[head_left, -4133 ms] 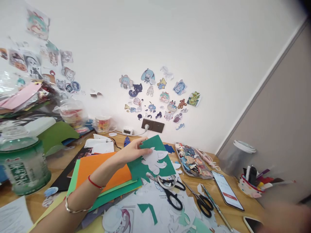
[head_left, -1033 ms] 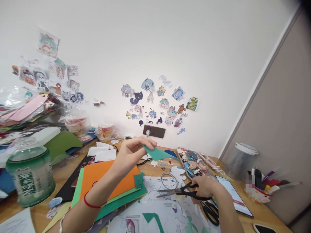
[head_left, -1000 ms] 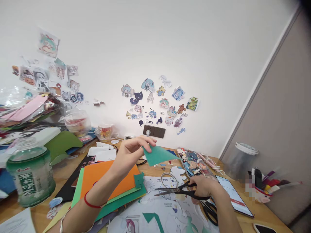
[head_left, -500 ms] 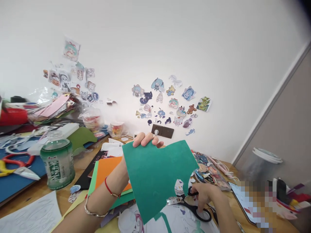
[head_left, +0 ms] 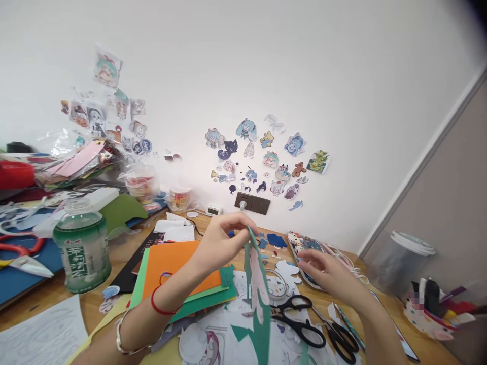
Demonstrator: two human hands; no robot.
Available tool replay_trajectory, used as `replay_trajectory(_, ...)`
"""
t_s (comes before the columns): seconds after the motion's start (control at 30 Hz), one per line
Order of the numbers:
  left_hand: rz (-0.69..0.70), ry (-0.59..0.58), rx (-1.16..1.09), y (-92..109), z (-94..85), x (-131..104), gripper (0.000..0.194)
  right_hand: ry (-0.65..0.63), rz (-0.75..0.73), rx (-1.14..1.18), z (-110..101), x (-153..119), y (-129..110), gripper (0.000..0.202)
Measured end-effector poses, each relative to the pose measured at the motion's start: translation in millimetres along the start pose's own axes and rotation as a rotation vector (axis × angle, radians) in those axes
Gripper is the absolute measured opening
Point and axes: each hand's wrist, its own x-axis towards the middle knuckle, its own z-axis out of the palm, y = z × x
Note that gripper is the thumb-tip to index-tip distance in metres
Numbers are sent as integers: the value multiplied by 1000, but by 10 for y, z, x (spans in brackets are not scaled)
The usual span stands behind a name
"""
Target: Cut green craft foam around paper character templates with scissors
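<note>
My left hand (head_left: 224,241) pinches a sheet of green paper (head_left: 262,332) by its top edge, and the sheet hangs almost edge-on to me. A pale pinkish-white paper piece (head_left: 257,289) shows against it; I cannot tell whether it is attached. My right hand (head_left: 321,268) is in the air to the right, fingers loosely apart, holding nothing. Below it lie black-handled scissors (head_left: 304,324), their blades partly hidden behind the green paper. A second pair of black-handled scissors (head_left: 340,337) rests to their right.
Orange paper (head_left: 171,266) tops a stack of coloured sheets at left. Farther left stand a green-labelled jar (head_left: 81,248) and red-handled scissors (head_left: 28,258). A blue paper shape (head_left: 277,240) lies toward the wall. Pens fill a holder (head_left: 429,317) at right.
My right hand has let go of the scissors, which now lie on the table, and has risen. My left hand has turned the green paper from facing me to nearly edge-on.
</note>
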Motion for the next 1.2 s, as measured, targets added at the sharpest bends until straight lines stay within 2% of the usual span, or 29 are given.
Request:
replay_trajectory(0.07,-18,-12,137,0,38,-23,15,76,-128,155,-83,-143,-145,43)
replay_trajectory(0.17,-34,-3,258,-45,81,-55,18,-4,-426,484,-69,-328,-377,48)
replay_trajectory(0.23,-56,-6,288,-72,89,-67,18,14,-405,488,4,-393,-525,53)
replay_trajectory(0.33,-136,-61,251,-65,68,-55,14,115,-335,524,105,-393,-690,38)
replay_trajectory(0.43,-242,-144,157,-19,27,-18,12,224,-347,654,139,-346,-749,27)
replay_trajectory(0.5,-291,-206,111,1,3,0,21,299,-372,671,141,-323,-743,26)
replay_trajectory(0.53,-310,-234,95,3,-6,3,29,342,-391,621,143,-315,-735,26)
replay_trajectory(0.6,-338,-271,69,-7,-12,0,42,466,-453,370,158,-297,-721,27)
replay_trajectory(0.67,-356,-277,43,-22,-10,-6,46,576,-543,49,186,-269,-714,29)
replay_trajectory(0.73,-362,-264,23,-29,-5,-7,46,631,-621,-140,217,-232,-712,24)
replay_trajectory(0.9,-374,-255,16,-26,5,2,44,633,-667,-175,243,-188,-708,4)
replay_trajectory(1.07,-336,-260,92,-86,2,9,44,684,-709,-211,219,-242,-755,12)
replay_trajectory(1.2,-294,-215,186,-142,-22,35,43,712,-820,-290,198,-283,-805,14)
